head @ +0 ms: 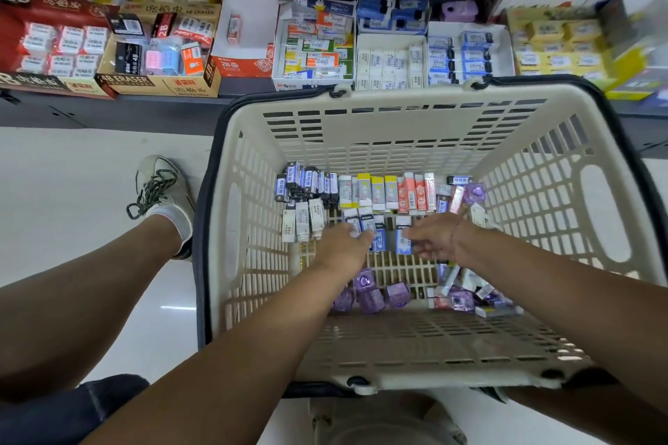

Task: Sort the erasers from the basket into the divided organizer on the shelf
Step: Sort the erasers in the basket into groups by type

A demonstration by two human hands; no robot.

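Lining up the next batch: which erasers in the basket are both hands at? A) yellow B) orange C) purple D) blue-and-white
D: the left hand and right hand meet at the blue-and-white erasers in the middle of the basket.

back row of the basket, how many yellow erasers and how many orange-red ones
yellow erasers: 3
orange-red erasers: 3
total: 6
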